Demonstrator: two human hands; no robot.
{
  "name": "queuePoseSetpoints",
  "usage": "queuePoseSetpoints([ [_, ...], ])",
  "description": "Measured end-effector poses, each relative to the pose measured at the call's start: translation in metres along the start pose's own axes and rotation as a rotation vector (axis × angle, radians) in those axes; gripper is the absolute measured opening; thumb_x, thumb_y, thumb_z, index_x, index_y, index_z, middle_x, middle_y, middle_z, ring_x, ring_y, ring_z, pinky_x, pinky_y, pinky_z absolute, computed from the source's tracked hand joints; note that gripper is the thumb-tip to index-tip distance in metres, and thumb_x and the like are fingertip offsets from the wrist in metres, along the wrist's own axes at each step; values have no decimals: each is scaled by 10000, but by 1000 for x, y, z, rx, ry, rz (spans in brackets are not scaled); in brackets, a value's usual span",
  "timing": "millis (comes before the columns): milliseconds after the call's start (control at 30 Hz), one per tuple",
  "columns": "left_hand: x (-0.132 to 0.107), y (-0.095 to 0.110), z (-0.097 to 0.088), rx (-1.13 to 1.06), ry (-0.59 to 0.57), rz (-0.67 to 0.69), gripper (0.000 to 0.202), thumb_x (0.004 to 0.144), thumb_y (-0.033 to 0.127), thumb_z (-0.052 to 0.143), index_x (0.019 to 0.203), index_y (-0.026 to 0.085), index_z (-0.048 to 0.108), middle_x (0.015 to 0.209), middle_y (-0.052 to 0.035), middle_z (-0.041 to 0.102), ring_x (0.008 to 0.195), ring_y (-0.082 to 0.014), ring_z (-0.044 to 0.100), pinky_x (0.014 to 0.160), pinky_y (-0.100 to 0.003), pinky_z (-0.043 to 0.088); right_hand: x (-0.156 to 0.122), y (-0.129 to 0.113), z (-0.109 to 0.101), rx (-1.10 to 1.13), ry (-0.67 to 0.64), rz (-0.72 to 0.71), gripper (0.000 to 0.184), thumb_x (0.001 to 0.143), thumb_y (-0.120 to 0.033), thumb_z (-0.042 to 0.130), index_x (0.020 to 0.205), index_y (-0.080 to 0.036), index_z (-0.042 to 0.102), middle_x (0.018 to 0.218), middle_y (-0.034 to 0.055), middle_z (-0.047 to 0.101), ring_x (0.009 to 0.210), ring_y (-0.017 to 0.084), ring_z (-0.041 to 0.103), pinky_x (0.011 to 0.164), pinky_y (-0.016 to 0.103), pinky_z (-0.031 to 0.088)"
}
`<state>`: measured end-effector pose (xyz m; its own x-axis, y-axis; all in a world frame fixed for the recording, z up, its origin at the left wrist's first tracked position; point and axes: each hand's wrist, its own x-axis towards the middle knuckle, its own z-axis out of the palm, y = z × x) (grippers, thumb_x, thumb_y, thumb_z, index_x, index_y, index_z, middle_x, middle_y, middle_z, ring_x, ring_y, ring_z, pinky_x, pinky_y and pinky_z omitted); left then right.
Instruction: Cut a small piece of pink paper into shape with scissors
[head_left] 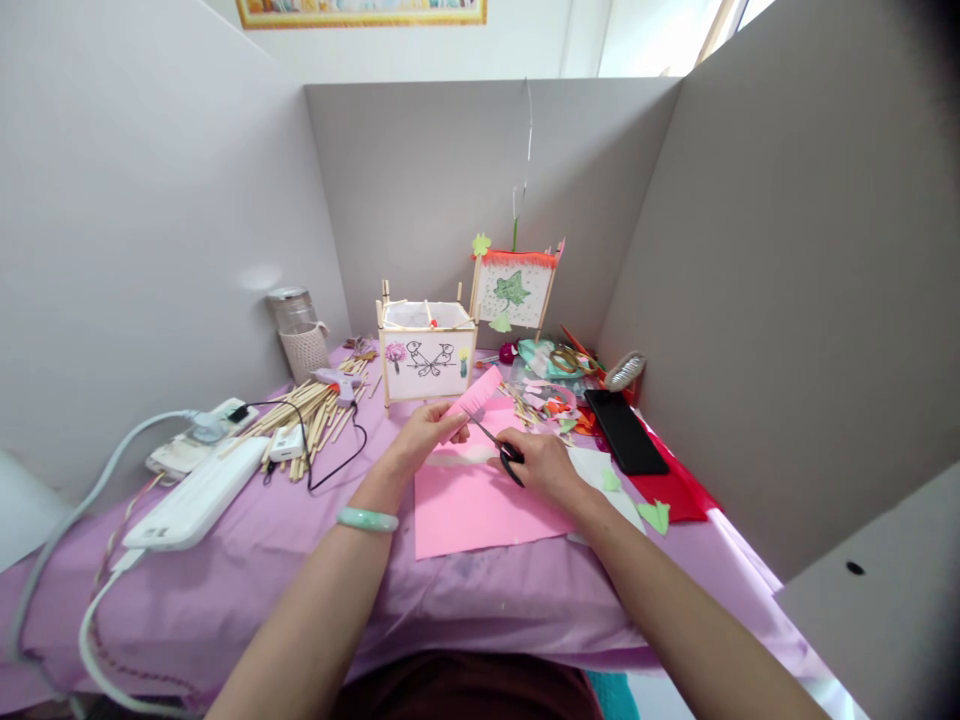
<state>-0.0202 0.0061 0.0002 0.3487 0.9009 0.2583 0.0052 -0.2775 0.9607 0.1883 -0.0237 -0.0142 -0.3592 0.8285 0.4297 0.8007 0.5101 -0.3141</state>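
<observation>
My left hand (426, 436) pinches a narrow pink paper strip (480, 391), which slants up to the right and has fine cuts along one edge. Black-handled scissors (511, 453) are gripped in my right hand (546, 466), their blades at the strip's lower edge. Beneath both hands a large pink sheet (480, 510) lies flat on the purple cloth. Just behind stands a box-shaped lantern (428, 365) of sticks and white panels, with birds and flowers drawn on its front. A second lantern (514, 290) with a green leaf drawing and red fringe hangs from a wire.
At left lie wooden sticks (322, 415), a glue gun (339, 383), a white power bank (196, 495) with cables and a glass bottle (298, 335). A black phone (625, 432), red fabric (679, 480) and paper scraps (555, 400) are at right. Grey partitions (480, 180) enclose the table.
</observation>
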Motion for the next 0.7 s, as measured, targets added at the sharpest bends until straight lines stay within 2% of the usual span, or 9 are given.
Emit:
queuePoseSetpoints([
  [167, 3, -3, -1, -106, 102, -23, 267, 743, 388, 637, 763, 125, 598, 649, -8, 594, 605, -108, 544, 620, -248, 433, -1, 3, 3, 38, -7, 5, 231, 764, -385, 644, 940, -237, 652, 763, 0, 698, 630, 137, 599, 562, 208, 320],
  [400, 4, -4, -2, -160, 176, -60, 302, 709, 393, 676, 801, 113, 614, 691, -16, 597, 628, -114, 564, 677, -286, 482, -1, 4, 1, 64, -8, -7, 269, 758, -398, 640, 966, -227, 651, 750, 7, 690, 597, 135, 583, 543, 211, 313],
  [700, 1, -2, 0, -117, 58, -37, 302, 727, 403, 660, 813, 118, 612, 671, -14, 591, 625, -114, 549, 662, -276, 460, -1, 5, 3, 47, -12, -16, 250, 758, -391, 647, 952, -232, 646, 758, -3, 692, 610, 128, 579, 553, 206, 309],
])
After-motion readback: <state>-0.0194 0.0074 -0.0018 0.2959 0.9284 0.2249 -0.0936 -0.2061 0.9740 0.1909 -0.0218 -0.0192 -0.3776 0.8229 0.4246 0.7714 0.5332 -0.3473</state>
